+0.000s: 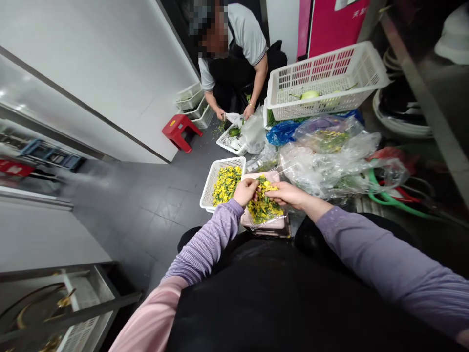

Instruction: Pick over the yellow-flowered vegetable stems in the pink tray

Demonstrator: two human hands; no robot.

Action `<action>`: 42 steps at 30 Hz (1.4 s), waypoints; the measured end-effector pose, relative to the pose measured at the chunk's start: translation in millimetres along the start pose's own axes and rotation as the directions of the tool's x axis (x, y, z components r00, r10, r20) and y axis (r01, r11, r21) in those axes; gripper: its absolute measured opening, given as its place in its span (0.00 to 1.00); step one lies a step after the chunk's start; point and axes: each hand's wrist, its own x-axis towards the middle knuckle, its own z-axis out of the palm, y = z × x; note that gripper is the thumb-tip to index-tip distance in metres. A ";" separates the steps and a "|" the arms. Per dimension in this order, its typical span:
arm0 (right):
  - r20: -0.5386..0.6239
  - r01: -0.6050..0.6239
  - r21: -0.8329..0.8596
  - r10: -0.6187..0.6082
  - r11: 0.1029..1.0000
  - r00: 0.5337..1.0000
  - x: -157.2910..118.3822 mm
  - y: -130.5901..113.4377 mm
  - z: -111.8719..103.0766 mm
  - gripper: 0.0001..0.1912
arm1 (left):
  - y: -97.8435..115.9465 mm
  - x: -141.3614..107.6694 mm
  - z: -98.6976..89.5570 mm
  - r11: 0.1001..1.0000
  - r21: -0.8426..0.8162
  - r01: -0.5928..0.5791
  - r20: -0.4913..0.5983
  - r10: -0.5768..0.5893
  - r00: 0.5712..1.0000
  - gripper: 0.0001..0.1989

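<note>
Yellow flowers with green stems [266, 209] lie heaped on clear plastic over a pale pink stool or box [279, 224] in front of me. Above the heap, the fingers of my left hand [246, 191] are pinched together at its left side; what they hold is too small to make out. My right hand [288, 194] comes in from the right, its thumb and fingers closed on some yellow flowers [268, 186]. To the left of the heap, a white plastic basket [205, 191] holds more of the same flowers.
A co-worker [238, 58] crouches ahead, both hands at a small white basket [234, 146] with green vegetables. A red stool [180, 131] stands by the wall. Clear plastic bags [311, 164] and a large white crate [326, 78] fill the right. Grey tiled floor [161, 205] stretches left.
</note>
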 end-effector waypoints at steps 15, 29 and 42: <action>0.027 -0.060 0.459 0.054 0.887 0.998 -2.8 -1.3 4.4 0.10 | -19.0 -24.2 14.5 0.992 -0.084 -0.098 0.184 0.112 0.977 0.14; 0.164 -0.110 0.545 0.023 0.831 0.986 -6.9 -2.7 13.0 0.16 | -26.8 -19.1 18.6 0.961 0.121 -0.247 -0.023 0.252 0.968 0.07; -0.098 0.085 0.276 -0.060 0.957 0.993 -10.0 -5.0 11.6 0.17 | -16.8 -31.5 17.6 0.977 -0.204 -0.068 0.109 0.092 0.990 0.10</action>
